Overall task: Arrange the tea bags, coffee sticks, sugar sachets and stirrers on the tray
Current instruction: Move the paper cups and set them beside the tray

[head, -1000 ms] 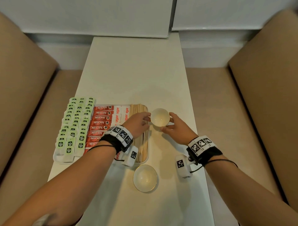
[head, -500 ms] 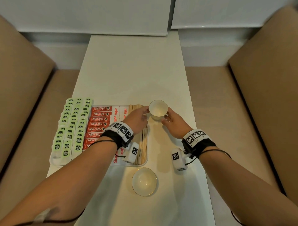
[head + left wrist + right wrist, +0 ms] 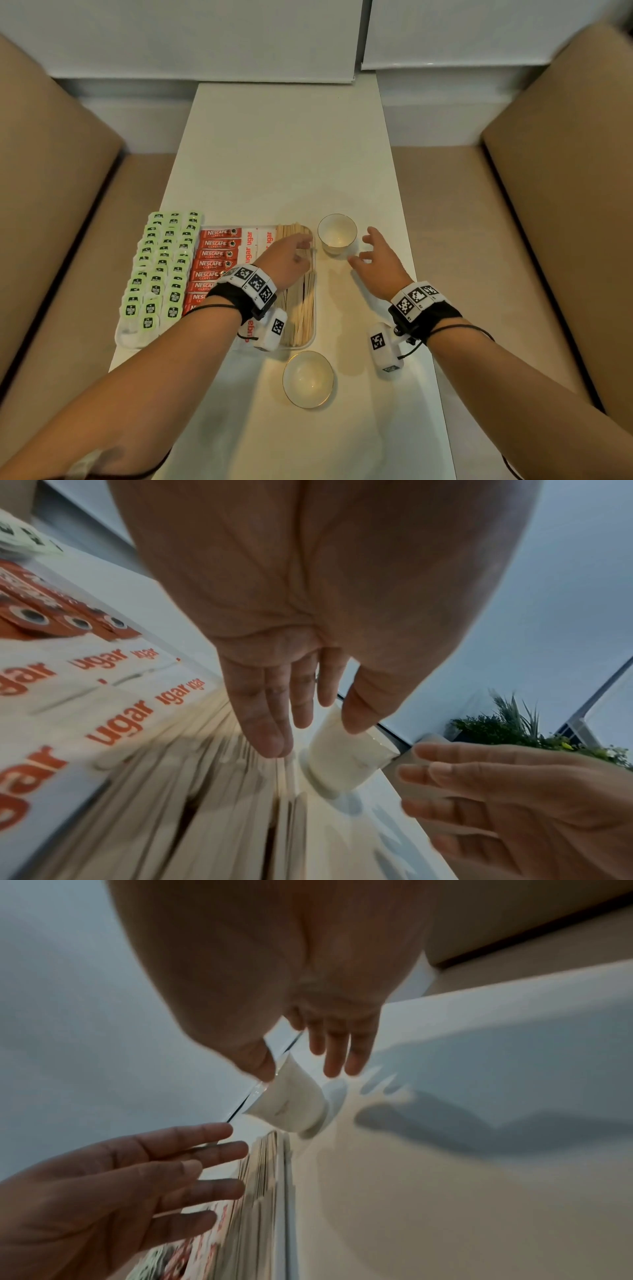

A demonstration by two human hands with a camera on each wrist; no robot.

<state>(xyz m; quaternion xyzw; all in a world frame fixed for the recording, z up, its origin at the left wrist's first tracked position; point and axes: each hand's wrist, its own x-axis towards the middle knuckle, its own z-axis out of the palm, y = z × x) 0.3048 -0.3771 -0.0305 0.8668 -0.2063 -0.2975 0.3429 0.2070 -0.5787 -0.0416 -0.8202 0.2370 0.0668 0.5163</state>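
On the desk's left edge the tray (image 3: 310, 337) holds light, stiff stirrers (image 3: 301, 308), best pinched mid-length, and thin, slippery sugar sachets (image 3: 249, 251), while the left hand (image 3: 291, 255) and right hand (image 3: 378, 263) hover spread and empty.

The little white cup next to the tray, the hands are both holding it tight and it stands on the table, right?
Not quite. The little white cup does stand on the table next to the tray, but nobody holds it. The head view shows the left hand and the right hand open, one on each side, with gaps between their fingers and the cup.
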